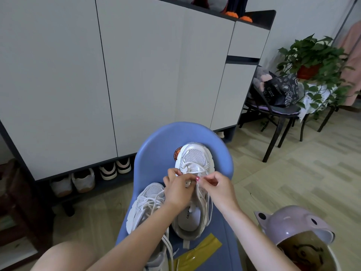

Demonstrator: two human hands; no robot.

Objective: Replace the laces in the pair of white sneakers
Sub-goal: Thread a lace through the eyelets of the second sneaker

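Blue plastic chair (156, 151): seat faces the viewer and carries both white sneakers side by side, toes pointing away.

Right-hand sneaker (195, 159): mesh toe box, upright on the seat, tongue area open, insole with printed lettering visible. A white lace (192, 164) crosses its lowest eyelets.

Left hand (176, 189): over the eyelet rows of this sneaker, fingers curled, pinching the lace at the shoe's left side.

Right hand (214, 184): just beside the left, thumb and forefinger pinching a lace end; one painted nail shows. The two hands nearly touch above the tongue.

Left-hand sneaker (145, 204): fully laced, partly behind the left forearm, loose lace ends trailing down toward the viewer.

Yellow tape strip (201, 249): lying on the seat's near part.

Lilac bin (293, 225): at lower right, lid open.

White cabinet (136, 75): behind the chair, shoes on the floor-level shelf beneath.

Potted plant (312, 61): far right, beside a dark chair holding a bag.
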